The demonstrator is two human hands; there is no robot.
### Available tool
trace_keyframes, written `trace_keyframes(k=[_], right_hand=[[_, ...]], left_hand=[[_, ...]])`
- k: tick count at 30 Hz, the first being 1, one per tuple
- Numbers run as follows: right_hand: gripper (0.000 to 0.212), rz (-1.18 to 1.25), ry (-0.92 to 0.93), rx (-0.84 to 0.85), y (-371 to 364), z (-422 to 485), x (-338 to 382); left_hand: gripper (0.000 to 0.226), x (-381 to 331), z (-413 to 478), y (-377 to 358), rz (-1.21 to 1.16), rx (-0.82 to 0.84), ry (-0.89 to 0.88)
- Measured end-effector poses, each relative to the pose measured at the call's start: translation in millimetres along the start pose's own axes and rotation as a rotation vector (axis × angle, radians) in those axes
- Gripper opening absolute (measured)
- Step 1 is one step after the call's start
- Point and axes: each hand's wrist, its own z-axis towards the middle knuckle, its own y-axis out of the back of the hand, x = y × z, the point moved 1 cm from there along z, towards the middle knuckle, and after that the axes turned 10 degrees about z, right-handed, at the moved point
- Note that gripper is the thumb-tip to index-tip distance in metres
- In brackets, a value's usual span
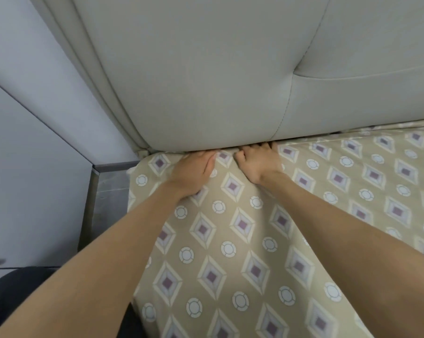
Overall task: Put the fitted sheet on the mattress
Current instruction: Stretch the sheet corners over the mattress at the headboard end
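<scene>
At the far edge by the headboard [206,81], both hands tuck the fitted sheet [242,240] down: left hand [194,173] flat, fingers together; right hand [257,162] fingers curled, pushing fabric. Next, likely smoothing rightward over the mattress.

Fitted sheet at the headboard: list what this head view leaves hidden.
- Fingertips of the right hand: pushed into the gap under the headboard.
- Edge of the fitted sheet there: hidden by the headboard and both hands; left hand lies flat on it.
- Mattress: fully covered by the sheet.
</scene>
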Motion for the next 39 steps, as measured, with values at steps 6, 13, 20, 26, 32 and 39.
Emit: trace_keyframes(k=[6, 13, 20, 26, 32, 39], right_hand=[[0.041, 0.092, 0.101, 0.028, -14, -9, 50], [0.049, 0.156, 0.015, 0.134, -13, 9, 76], [0.051, 0.136, -0.008, 0.092, -23, 14, 85], [0.041, 0.144, 0.166, -0.07, -29, -10, 77], [0.036, 0.265, 0.301, -0.121, -20, -29, 57], [0.038, 0.199, 0.108, -0.175, 19, -48, -12]], left_hand=[[0.051, 30, -36, 4, 0.072, -0.114, 0.069], [0.063, 43, -45, 17, 0.277, -0.062, 0.124], [0.039, 37, -33, 24, 0.317, -0.005, 0.176], [0.051, 51, -31, 25, 0.432, 0.148, 0.285], [0.048, 37, -35, 36, 0.515, 0.235, 0.279], [0.055, -4, -42, 39, 0.569, 0.282, 0.253]])
